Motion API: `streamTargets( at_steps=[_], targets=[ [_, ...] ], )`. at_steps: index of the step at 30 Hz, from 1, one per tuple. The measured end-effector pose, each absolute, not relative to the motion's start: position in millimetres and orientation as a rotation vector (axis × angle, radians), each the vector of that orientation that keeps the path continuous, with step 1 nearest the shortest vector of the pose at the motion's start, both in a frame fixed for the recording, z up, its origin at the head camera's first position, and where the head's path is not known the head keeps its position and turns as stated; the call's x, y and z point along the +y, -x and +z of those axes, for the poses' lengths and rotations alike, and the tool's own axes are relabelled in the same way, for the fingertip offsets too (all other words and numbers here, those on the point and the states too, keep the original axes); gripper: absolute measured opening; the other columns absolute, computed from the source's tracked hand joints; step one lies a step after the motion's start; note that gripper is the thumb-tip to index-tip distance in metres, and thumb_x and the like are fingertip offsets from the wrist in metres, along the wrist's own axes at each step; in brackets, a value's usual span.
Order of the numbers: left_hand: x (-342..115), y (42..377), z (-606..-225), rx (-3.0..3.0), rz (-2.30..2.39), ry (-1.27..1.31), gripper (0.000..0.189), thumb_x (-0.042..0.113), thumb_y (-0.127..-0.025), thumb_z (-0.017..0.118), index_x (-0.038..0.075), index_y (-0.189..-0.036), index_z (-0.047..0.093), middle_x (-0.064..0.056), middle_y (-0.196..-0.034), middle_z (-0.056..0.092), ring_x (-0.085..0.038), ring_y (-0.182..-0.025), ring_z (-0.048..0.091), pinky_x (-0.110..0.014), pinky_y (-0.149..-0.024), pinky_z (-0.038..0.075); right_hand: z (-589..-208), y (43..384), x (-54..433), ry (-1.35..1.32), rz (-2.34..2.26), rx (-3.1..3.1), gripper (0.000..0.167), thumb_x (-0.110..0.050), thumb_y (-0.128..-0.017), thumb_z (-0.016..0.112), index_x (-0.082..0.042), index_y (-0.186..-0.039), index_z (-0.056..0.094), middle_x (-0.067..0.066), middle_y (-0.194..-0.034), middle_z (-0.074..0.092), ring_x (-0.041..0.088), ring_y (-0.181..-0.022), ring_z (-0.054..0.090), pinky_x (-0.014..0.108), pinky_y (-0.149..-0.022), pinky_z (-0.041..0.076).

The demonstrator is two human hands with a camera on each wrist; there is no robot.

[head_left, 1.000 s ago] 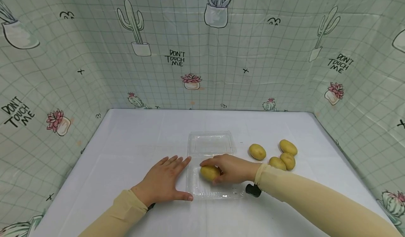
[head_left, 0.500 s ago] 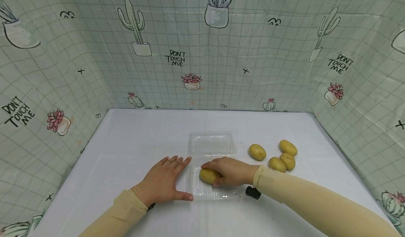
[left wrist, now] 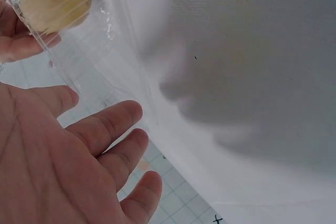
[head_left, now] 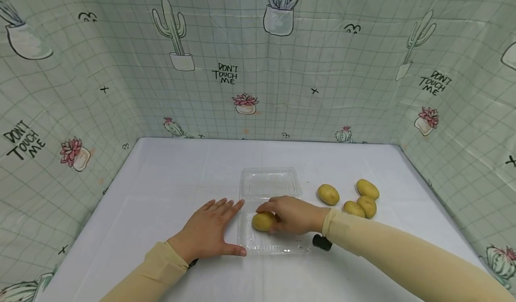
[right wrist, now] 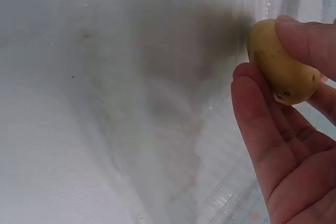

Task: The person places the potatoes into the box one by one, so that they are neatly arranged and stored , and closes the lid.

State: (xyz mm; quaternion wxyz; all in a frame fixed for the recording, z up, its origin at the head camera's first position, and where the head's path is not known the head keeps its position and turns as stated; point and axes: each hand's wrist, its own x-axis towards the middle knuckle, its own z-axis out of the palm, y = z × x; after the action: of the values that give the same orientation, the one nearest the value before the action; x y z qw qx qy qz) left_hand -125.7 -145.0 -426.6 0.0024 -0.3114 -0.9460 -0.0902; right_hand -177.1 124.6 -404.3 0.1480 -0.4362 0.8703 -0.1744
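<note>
A clear plastic clamshell container point(head_left: 278, 247) lies with its lid point(head_left: 269, 183) folded back, away from me. My right hand point(head_left: 291, 216) holds a yellow potato point(head_left: 263, 222) over the left part of the base. In the right wrist view, thumb and fingers close around that potato point(right wrist: 283, 66) from both sides. My left hand point(head_left: 207, 230) is spread flat beside the container, its thumb and index fingertips right at the left rim. Straight, parted fingers of the left hand point(left wrist: 68, 156) show in the left wrist view, with the potato point(left wrist: 58, 3) seen through clear plastic.
Right of the container, a single potato point(head_left: 328, 194) lies on the white table point(head_left: 181, 167). Farther right is a small cluster: a far potato point(head_left: 367, 189), a middle potato point(head_left: 367, 206) and a near potato point(head_left: 353, 209). A patterned curtain point(head_left: 282, 69) encloses the back and sides.
My right hand dipped slightly with the potato, then came back up, and the potato has shifted a little left. My left hand has stayed in place.
</note>
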Motion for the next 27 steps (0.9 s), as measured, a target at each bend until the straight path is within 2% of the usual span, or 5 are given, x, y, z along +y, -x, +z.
streamTargets(
  at_steps=[5,10,14,27],
  targets=[
    [-144.0,125.6,-426.3,-2.983,-0.273,0.980,0.113,0.088,-0.073,0.053,0.014,-0.156,0.036,-0.016,-0.147,0.049,-0.035,-0.139,0.040,-0.051,-0.115,0.027,-401.7,181.0,122.2,1.283,-0.539,2.492,0.046,-0.013,-0.087,0.079,-0.009,-0.131,0.064,-0.006,-0.111,0.064,0.004,-0.079,0.057,0.021,-0.076,0.050],
    [-143.8,125.8,-426.9,-2.995,-0.268,0.970,0.114,0.089,-0.072,0.053,0.014,-0.156,0.035,-0.016,-0.148,0.048,-0.034,-0.139,0.040,-0.051,-0.115,0.027,-400.1,183.1,120.3,1.277,-0.553,2.508,0.041,-0.013,-0.088,0.078,-0.009,-0.128,0.066,-0.005,-0.113,0.066,0.006,-0.083,0.060,0.021,-0.079,0.051],
    [-143.3,125.7,-427.3,-2.998,-0.273,0.962,0.113,0.085,-0.072,0.059,0.014,-0.157,0.034,-0.016,-0.148,0.048,-0.034,-0.140,0.040,-0.051,-0.115,0.026,-397.9,183.9,119.7,1.293,-0.538,2.525,0.039,-0.010,-0.089,0.077,-0.010,-0.126,0.067,-0.005,-0.113,0.066,0.007,-0.086,0.062,0.019,-0.081,0.051],
    [-142.2,125.7,-428.7,-2.995,-0.260,0.963,0.114,0.085,-0.073,0.058,0.015,-0.158,0.032,-0.015,-0.148,0.048,-0.032,-0.140,0.039,-0.050,-0.115,0.026,-392.7,188.8,112.5,1.414,-0.531,2.572,0.031,-0.002,-0.088,0.073,-0.007,-0.119,0.070,0.000,-0.106,0.063,0.006,-0.084,0.061,0.018,-0.078,0.051]
  ],
)
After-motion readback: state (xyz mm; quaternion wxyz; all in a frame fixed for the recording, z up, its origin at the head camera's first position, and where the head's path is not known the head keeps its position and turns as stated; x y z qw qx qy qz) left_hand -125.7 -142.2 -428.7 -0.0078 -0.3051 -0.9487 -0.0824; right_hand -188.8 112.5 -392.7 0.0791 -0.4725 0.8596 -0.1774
